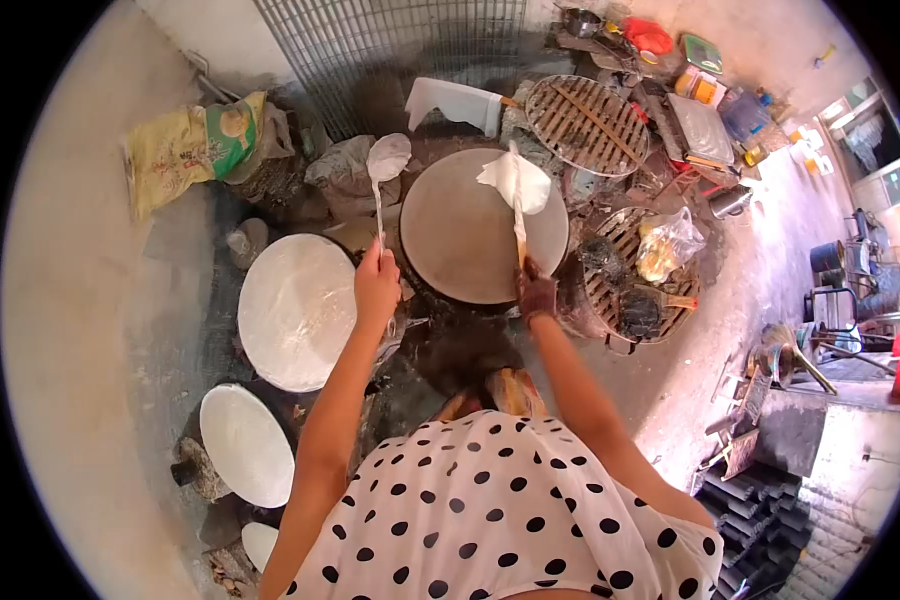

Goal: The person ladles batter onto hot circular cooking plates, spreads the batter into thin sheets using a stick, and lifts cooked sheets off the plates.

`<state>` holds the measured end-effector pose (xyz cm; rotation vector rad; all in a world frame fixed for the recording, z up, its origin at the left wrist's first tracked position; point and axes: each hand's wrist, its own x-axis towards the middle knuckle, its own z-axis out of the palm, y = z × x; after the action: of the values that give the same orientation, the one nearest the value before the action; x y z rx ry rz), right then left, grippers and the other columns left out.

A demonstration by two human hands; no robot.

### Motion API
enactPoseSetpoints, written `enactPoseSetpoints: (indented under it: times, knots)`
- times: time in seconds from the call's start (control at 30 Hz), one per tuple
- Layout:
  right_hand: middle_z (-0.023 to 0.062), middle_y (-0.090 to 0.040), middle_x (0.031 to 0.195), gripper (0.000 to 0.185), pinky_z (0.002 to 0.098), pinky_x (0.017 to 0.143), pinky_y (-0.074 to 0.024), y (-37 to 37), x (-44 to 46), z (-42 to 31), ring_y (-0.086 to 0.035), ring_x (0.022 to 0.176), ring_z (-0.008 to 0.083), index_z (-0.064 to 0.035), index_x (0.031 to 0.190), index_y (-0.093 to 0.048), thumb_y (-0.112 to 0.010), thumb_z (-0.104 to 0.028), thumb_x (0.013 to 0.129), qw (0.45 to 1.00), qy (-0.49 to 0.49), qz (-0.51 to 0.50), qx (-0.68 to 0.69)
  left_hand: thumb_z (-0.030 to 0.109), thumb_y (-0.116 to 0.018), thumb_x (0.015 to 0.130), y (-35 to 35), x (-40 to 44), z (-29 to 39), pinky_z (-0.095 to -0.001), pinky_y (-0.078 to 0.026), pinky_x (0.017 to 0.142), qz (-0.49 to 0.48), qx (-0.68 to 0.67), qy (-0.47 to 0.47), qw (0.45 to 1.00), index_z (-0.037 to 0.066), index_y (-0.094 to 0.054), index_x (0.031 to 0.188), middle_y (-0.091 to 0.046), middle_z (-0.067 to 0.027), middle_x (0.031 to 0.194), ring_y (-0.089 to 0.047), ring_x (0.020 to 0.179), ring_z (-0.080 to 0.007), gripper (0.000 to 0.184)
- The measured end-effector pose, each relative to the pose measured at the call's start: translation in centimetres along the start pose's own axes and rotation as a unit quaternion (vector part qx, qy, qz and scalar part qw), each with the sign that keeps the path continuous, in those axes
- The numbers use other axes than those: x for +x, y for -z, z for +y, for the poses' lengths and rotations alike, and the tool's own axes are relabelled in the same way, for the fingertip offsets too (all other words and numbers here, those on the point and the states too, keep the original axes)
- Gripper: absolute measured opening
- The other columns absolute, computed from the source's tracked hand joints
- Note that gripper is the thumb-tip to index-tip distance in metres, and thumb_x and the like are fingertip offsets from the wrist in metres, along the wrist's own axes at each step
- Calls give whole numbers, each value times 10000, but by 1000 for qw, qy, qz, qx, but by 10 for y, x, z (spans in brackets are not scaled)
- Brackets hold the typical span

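Note:
My left hand (377, 284) is closed around the long handle of a ladle (389, 157), its bowl coated in white batter and held just off the left rim of a round flat griddle (450, 235). My right hand (537, 291), in a dark glove, grips the wooden handle of a batter spreader (519, 215), whose far part is coated white. Beneath that spreader, a patch of white batter (535, 188) lies on the upper right of the griddle. A wide basin of white batter (295, 310) stands left of my left forearm.
More white-filled basins (248, 445) line the lower left. A slatted round rack (585, 125) lies beyond the griddle; another (610, 300) at right carries a plastic bag (670, 245) and a brush (650, 308). A white-coated flat blade (455, 103) rests behind. A yellow-green sack (195, 150) sits far left.

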<state>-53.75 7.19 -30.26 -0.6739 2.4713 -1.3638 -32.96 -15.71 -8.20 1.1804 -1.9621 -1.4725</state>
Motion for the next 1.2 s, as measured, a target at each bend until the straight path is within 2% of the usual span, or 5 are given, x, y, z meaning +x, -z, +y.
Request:
enactPoseSetpoints:
  times: [0.23, 0.43, 0.6, 0.97, 1.2]
  knots:
    - [197, -657, 1089, 423, 356, 832, -499, 41, -28, -53, -651, 1001, 253, -41, 1258, -562, -599, -190, 864, 950, -124, 134, 252, 183, -402, 1001, 62, -99, 28, -214, -319, 347, -82, -227, 73, 968, 64, -407, 1390, -453, 4, 623, -373, 390, -47, 407]
    - [125, -636, 1193, 461, 260, 921, -455, 5, 55, -7, -615, 1058, 180, -24, 1292, -540, -629, -132, 852, 879, 231, -119, -400, 212, -402, 1004, 65, -103, -3, -211, -327, 339, -171, -243, 180, 938, 55, -414, 1370, -413, 14, 600, -361, 371, -59, 398]
    - [82, -691, 1046, 330, 322, 807, -498, 65, 30, -22, -654, 926, 235, -129, 1161, -631, -618, -218, 844, 961, -11, -42, 275, 250, -394, 1012, 85, -146, 30, -215, -310, 330, -188, -411, 109, 885, 53, -376, 1396, -372, 19, 581, -328, 342, -66, 432]
    - [155, -640, 1154, 405, 339, 889, -477, 42, 66, -69, -619, 1050, 266, -100, 1239, -580, -591, -261, 868, 895, 47, -184, -405, 254, -372, 1025, 49, -164, 0, -211, -318, 347, -70, -478, 181, 857, 90, -403, 1381, -406, 31, 638, -327, 384, -42, 394]
    - [121, -678, 1029, 383, 395, 768, -512, 65, 85, 19, -655, 933, 282, -225, 1211, -607, -591, -379, 860, 995, -27, -71, 59, 234, -359, 1027, 32, -189, 6, -202, -353, 315, -31, -469, 162, 868, 92, -391, 1385, -378, 50, 647, -317, 380, -30, 387]
